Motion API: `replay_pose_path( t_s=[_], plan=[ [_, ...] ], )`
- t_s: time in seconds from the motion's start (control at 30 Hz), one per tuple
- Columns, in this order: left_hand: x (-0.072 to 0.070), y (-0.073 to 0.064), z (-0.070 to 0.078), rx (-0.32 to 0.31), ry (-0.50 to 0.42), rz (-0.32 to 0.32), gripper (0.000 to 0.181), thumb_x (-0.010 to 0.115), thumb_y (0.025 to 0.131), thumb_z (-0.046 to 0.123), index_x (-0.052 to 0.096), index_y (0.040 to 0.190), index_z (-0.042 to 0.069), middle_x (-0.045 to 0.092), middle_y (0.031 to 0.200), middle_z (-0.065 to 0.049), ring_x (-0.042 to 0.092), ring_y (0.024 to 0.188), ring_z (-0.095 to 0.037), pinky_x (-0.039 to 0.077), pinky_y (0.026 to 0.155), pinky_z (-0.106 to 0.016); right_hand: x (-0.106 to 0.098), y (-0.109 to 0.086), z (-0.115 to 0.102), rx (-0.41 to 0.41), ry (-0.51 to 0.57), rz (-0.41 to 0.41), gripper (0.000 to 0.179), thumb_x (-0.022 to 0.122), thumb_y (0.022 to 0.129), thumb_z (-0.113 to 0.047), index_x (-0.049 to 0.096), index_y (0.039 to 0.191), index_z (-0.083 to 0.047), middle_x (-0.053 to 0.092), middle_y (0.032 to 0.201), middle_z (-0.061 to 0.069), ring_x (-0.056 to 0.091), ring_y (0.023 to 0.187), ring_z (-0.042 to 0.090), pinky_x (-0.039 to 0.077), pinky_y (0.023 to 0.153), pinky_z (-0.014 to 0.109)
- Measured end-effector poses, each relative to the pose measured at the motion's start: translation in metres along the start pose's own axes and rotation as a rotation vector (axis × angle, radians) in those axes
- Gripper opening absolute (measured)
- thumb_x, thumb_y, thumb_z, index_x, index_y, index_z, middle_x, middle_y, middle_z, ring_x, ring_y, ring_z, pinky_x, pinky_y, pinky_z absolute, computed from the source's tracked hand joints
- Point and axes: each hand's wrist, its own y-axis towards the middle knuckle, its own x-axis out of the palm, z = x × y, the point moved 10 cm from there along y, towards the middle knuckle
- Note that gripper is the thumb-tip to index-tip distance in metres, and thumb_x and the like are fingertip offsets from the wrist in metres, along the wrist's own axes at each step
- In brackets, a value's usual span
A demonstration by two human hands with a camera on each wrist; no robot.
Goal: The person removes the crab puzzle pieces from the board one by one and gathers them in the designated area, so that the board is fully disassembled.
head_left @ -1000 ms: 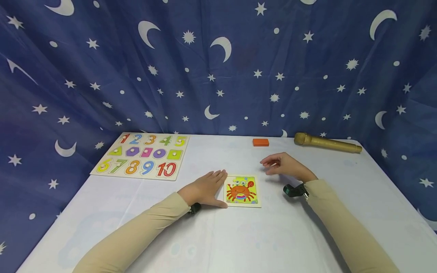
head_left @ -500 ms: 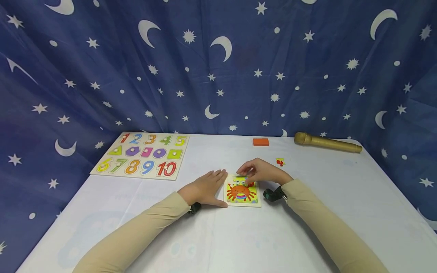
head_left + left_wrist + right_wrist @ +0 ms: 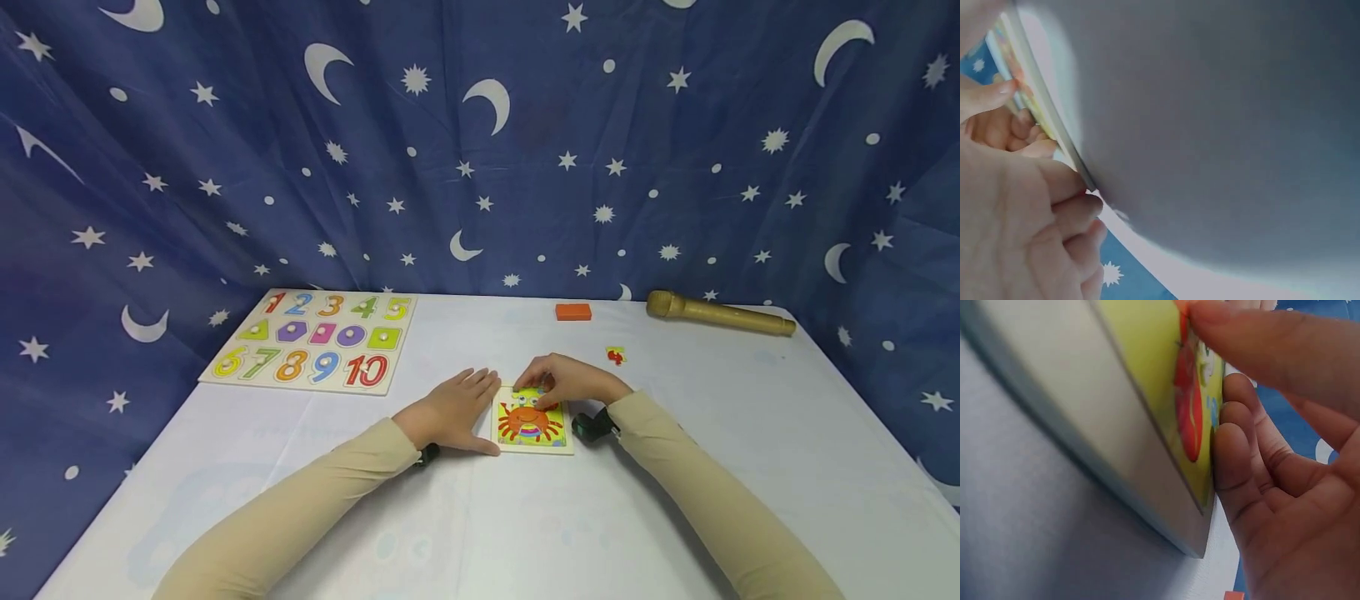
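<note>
A small square crab puzzle (image 3: 530,423) lies on the white table, its orange crab on yellow inside a pale wooden frame. My left hand (image 3: 452,411) rests flat beside it, fingers straight along the left edge and thumb at the near left corner. From the upper right, my right hand (image 3: 573,379) grips the puzzle with bent fingers. In the right wrist view its thumb (image 3: 1241,331) touches the picture, and the fingertips (image 3: 1232,450) sit against the far rim. That hand partly covers the puzzle's upper right part. Just beyond it lies a small loose puzzle piece (image 3: 616,356), red and yellow.
A number and shape peg board (image 3: 307,342) lies at the back left. An orange block (image 3: 573,312) stands near the back edge, with a gold toy microphone (image 3: 720,314) to its right. A blue curtain (image 3: 480,150) with moons and stars hangs behind the table.
My right hand has moved left and nearer, from above the table onto the puzzle's upper right part, uncovering the loose piece. My left hand has stayed at the left edge.
</note>
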Motion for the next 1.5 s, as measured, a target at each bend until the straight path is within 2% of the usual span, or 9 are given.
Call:
replay_pose_path(
  t_s=[0.2,0.37,0.83,1.23,1.5],
  plan=[
    [-0.0020,-0.0014,0.0026,0.030,-0.026,-0.003,0.102,0.047,0.081,0.073,0.017,0.151,0.006,0.016,0.158,-0.008,0.014,0.147,-0.023,0.012,0.121,-0.035,0.0019,-0.0013,-0.0001,0.009,-0.014,-0.026,0.036,0.072,0.079,-0.003,0.069,0.114,-0.012,0.064,0.108,0.005,0.052,0.090,0.015,0.048,0.080,0.022],
    [0.0010,-0.0012,0.0026,0.044,-0.010,-0.005,0.102,0.044,0.081,0.075,0.015,0.151,0.007,0.013,0.159,-0.008,0.013,0.147,-0.022,0.012,0.121,-0.035,0.0026,-0.0022,-0.0003,0.018,-0.013,-0.032,0.037,0.071,0.080,-0.002,0.068,0.115,-0.013,0.063,0.110,0.006,0.052,0.092,0.015,0.049,0.083,0.024],
    [0.0041,-0.0001,0.0009,0.022,0.001,-0.017,0.103,0.044,0.080,0.075,0.013,0.151,0.008,0.012,0.159,-0.006,0.012,0.148,-0.021,0.012,0.121,-0.035,0.0025,-0.0022,-0.0011,0.021,0.014,-0.021,0.036,0.073,0.078,-0.001,0.070,0.112,-0.013,0.063,0.108,0.005,0.050,0.088,0.016,0.046,0.077,0.023],
    [0.0045,-0.0009,0.0000,0.016,-0.003,-0.011,0.103,0.043,0.080,0.076,0.013,0.151,0.008,0.012,0.159,-0.006,0.012,0.148,-0.021,0.012,0.121,-0.035,0.0001,-0.0028,0.0001,0.041,0.055,0.007,0.036,0.074,0.077,-0.002,0.071,0.111,-0.015,0.062,0.107,0.005,0.050,0.089,0.018,0.046,0.078,0.023],
    [0.0047,-0.0010,-0.0003,0.011,-0.013,-0.007,0.102,0.044,0.080,0.075,0.013,0.151,0.008,0.012,0.159,-0.006,0.012,0.148,-0.021,0.012,0.121,-0.035,-0.0039,-0.0038,0.0000,0.025,0.055,0.052,0.038,0.077,0.075,-0.003,0.071,0.110,-0.015,0.065,0.105,0.004,0.053,0.087,0.016,0.049,0.077,0.023]
  ],
)
